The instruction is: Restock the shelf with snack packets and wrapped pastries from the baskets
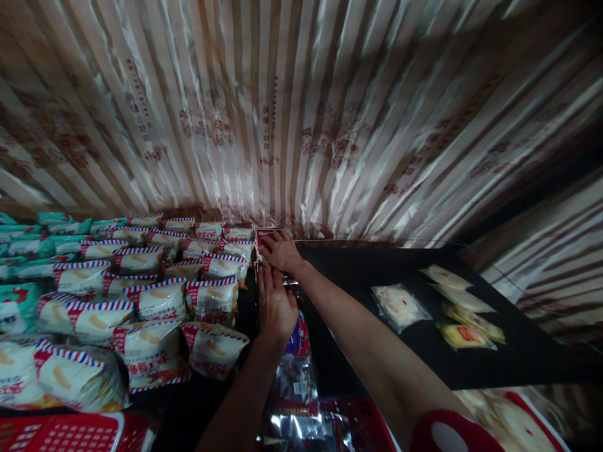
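Note:
A small dark red packet (269, 233) with pale edging lies at the far end of a narrow column on the black table. My right hand (282, 252) rests on it, fingers stretched out over its face. Just nearer, my left hand (276, 307) touches the near part of the same packet with fingers extended and flat. Below and beside the left wrist run shiny packets: a purple-and-red one (299, 336) and a dark silvery one (296, 383). The packet's middle is mostly hidden by my fingers.
Rows of white snack bags (214, 298) with red-and-blue striped tops stand at left, with teal bags (19, 307) beyond. Flat clear packs (400, 306) and yellow packs (464, 336) lie at right. Red baskets (75, 433) line the front; a striped curtain (282, 125) hangs behind.

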The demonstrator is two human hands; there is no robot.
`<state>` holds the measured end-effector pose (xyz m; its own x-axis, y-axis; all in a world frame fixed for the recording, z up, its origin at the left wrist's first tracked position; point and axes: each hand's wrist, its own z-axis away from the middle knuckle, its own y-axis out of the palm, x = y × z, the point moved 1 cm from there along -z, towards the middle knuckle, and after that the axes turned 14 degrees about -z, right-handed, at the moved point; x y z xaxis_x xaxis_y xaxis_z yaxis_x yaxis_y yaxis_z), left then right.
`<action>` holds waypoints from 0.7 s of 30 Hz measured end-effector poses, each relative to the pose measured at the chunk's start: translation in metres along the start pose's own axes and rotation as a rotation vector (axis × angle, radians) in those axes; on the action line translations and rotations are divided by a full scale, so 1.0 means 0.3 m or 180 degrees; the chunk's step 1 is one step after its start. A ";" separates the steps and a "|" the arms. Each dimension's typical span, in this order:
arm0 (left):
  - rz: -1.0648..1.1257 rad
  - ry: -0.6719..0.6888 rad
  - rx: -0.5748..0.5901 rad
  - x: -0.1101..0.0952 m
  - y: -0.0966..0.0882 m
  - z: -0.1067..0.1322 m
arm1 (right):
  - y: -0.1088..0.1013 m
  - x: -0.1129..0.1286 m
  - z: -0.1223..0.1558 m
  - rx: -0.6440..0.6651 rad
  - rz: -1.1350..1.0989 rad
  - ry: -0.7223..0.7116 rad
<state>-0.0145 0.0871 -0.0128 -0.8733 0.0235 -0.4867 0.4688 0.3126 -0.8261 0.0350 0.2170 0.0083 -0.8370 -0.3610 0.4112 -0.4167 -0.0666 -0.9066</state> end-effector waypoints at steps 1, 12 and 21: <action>-0.0011 0.0012 -0.0012 0.000 -0.001 -0.001 | 0.004 -0.002 -0.002 0.0016 0.0000 0.0059; -0.0268 -0.0005 0.0058 -0.005 -0.016 -0.002 | 0.022 -0.010 -0.048 0.0051 0.0072 0.0047; -0.0407 -0.0038 0.0144 -0.006 -0.021 -0.007 | 0.024 -0.009 -0.071 0.0039 0.0004 0.0041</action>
<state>-0.0163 0.0871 -0.0061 -0.9247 -0.0250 -0.3798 0.3596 0.2692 -0.8934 0.0267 0.2373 0.0026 -0.8421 -0.3490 0.4111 -0.4112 -0.0776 -0.9082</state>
